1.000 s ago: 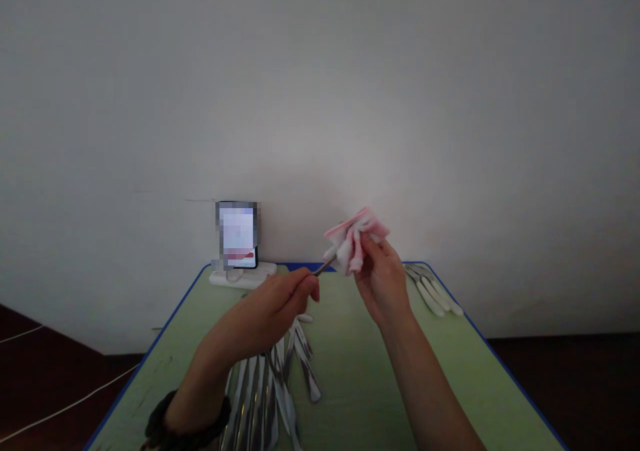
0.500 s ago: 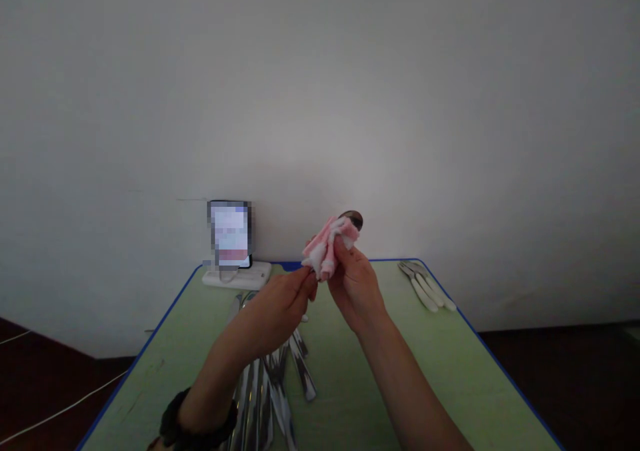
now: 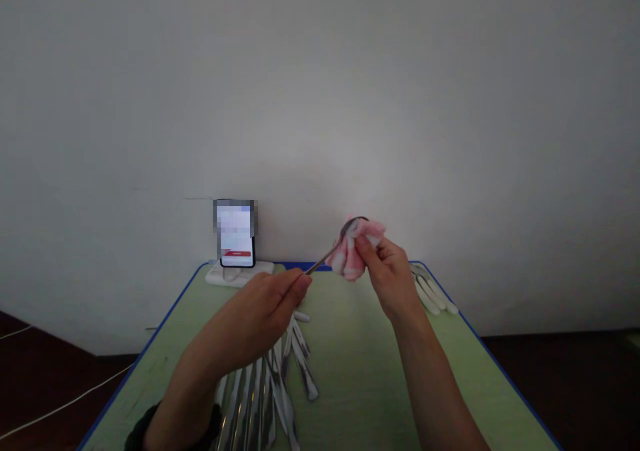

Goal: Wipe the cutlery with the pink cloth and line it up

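Left hand (image 3: 273,304), frame center: fingers closing around metal spoon (image 3: 320,262), hiding handle end. Right hand (image 3: 393,274), right of center: thumb and fingers pinching pink-and-white cloth (image 3: 350,261) against spoon bowl; cloth covering most of bowl. Silver cutlery (image 3: 256,397), lower center: running past bottom edge, left forearm obscuring upper ends. Phone (image 3: 237,237), left of center: pixelation masking screen.

The cloth (image 3: 351,260) is pink-and-white, perhaps striped.
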Action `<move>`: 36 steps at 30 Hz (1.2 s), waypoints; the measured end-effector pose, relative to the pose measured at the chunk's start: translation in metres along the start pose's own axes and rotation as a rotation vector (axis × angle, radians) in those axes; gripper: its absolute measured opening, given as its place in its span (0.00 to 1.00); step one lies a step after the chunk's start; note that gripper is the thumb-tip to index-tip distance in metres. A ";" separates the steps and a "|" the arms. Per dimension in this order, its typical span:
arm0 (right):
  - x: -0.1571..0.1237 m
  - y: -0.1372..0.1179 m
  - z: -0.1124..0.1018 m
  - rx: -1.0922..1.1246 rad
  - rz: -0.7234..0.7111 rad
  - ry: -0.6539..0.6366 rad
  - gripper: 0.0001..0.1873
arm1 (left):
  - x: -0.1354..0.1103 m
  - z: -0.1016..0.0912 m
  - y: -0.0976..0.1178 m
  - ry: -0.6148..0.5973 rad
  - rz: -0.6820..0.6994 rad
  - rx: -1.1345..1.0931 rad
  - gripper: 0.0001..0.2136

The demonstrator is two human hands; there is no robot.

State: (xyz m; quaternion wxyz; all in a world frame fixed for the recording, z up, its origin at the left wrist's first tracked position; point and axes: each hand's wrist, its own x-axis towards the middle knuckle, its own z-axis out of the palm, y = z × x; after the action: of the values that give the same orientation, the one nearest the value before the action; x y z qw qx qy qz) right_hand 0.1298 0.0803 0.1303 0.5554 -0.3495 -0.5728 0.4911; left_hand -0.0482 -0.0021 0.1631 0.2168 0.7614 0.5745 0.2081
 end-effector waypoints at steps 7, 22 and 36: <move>-0.013 0.002 0.044 0.502 0.217 0.036 0.16 | 0.009 0.019 -0.002 0.042 0.047 0.029 0.15; -0.003 -0.014 -0.018 -0.439 -0.125 -0.359 0.13 | -0.021 -0.008 -0.014 -0.117 -0.055 0.069 0.21; -0.032 -0.031 0.007 -1.077 0.179 -0.914 0.09 | -0.009 -0.003 -0.021 -0.255 0.081 0.105 0.21</move>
State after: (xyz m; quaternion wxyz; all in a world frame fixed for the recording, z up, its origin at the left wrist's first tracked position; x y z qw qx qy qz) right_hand 0.1314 0.0406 0.1507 -0.0326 -0.3803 -0.8806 0.2808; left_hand -0.0689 -0.0058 0.1534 0.2395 0.8144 0.5212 0.0878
